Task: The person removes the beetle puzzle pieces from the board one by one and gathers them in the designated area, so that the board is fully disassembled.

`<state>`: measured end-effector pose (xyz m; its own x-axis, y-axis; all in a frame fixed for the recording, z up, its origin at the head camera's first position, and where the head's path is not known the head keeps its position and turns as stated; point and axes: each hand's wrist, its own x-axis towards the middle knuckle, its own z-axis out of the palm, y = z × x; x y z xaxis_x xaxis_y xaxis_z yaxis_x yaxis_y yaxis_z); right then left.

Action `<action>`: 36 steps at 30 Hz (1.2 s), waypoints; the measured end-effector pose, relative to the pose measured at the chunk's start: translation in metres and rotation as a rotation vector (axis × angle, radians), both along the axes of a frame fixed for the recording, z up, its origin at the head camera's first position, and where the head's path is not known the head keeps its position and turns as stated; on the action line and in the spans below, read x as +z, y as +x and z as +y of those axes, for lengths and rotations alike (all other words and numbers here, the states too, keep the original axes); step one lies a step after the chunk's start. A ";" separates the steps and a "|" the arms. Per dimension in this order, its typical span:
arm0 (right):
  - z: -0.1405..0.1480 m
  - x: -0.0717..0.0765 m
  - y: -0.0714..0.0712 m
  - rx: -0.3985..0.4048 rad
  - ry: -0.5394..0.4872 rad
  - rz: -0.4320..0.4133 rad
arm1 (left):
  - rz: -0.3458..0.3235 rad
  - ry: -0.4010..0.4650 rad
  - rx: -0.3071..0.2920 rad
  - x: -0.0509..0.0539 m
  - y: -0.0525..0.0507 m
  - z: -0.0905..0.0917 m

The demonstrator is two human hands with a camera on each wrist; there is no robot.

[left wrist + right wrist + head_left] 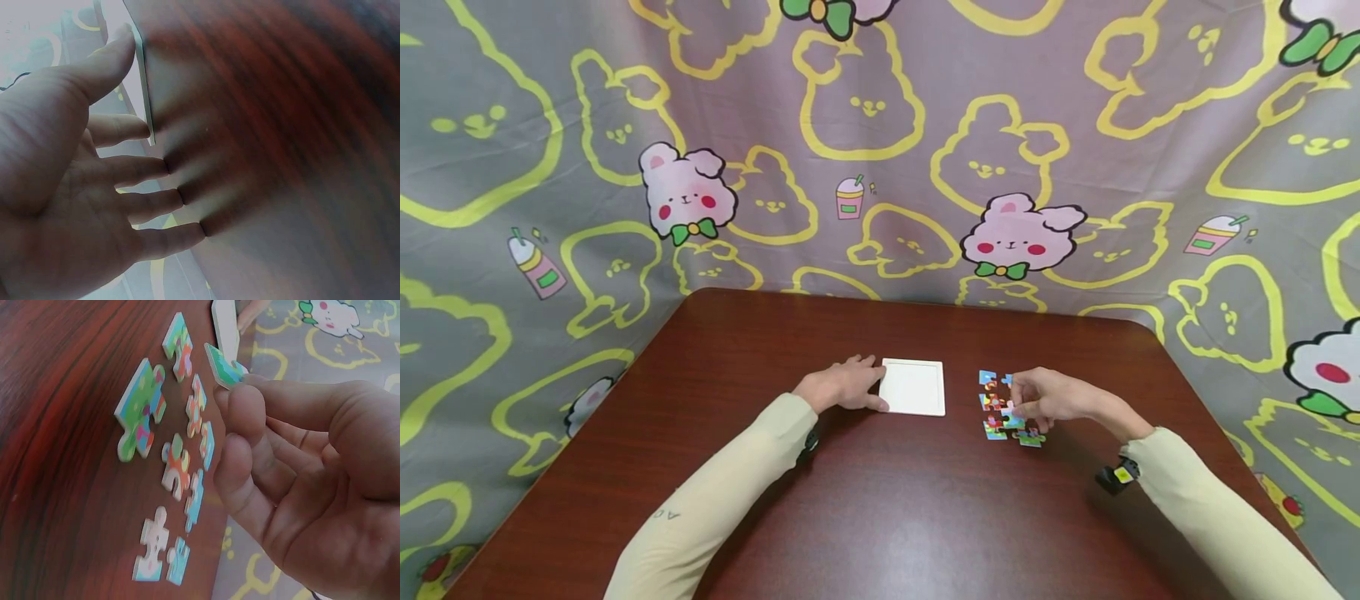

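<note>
My left hand [846, 383] lies at the left side of a shallow white square tray [913, 388], thumb and forefinger touching its edge. In the left wrist view its fingers are stretched out, with the fingertips down on the table. Over on the right, my right hand [1047, 395] pinches a green and blue jigsaw puzzle piece [226, 370] between thumb and fingers, raised above the table. Beneath and beside that hand lie several loose puzzle pieces [142, 411], printed in bright colours. In the head view the hand covers some of them.
Both hands work over a dark reddish-brown wooden table [865, 508]. A grey-pink curtain [895, 100] with yellow outlines and cartoon rabbits hangs behind and around it. The loose pieces lie to the right of the tray.
</note>
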<state>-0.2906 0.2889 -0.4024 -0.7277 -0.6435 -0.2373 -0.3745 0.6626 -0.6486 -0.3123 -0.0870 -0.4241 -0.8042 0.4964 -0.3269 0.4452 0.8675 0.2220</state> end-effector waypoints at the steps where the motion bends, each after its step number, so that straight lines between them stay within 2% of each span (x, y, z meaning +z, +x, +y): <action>1: 0.002 0.000 0.000 0.003 0.001 0.002 | 0.001 0.000 0.000 0.000 0.000 0.000; 7: 0.015 0.002 0.003 -0.001 0.024 -0.003 | 0.005 -0.010 0.001 0.000 0.000 0.001; 17: 0.034 0.008 0.008 -0.013 0.050 -0.100 | 0.013 -0.020 0.001 -0.001 -0.001 0.002; 27: 0.047 0.002 0.004 -0.014 0.070 -0.109 | 0.002 -0.010 0.009 0.001 0.000 0.002; 36: 0.054 -0.003 0.003 -0.056 0.104 -0.156 | 0.005 -0.009 0.008 0.003 0.000 0.003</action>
